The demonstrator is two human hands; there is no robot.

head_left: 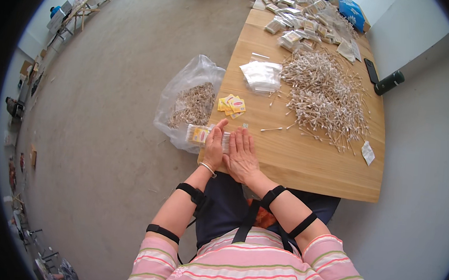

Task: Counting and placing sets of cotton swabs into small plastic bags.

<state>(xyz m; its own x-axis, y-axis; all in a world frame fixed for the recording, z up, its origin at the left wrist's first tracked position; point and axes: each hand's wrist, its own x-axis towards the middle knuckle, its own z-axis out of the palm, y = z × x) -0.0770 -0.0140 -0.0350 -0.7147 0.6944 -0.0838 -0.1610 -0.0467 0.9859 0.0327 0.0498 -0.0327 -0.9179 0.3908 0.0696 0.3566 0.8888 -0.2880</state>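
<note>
At the near left corner of the wooden table [295, 168], a clear packet of cotton swabs [196, 134] with a yellow label lies under my left hand [214, 148]. That hand is closed over the packet's middle, and one end sticks out past the table edge. My right hand [241, 156] rests beside it, fingers stretched out and lying flat against the packet's other end. Just beyond my hands are several yellow cards [231, 104]. A loose pile of cotton swabs [329, 98] spreads over the table's right half, and one single swab [271, 129] lies apart from it.
A stack of clear plastic bags [262, 76] lies left of the pile. Filled packets [303, 15] heap up at the far end. A phone [371, 71] and a dark bottle [389, 83] stand along the wall side. Left of the table, a plastic sack [167, 97] holds swabs.
</note>
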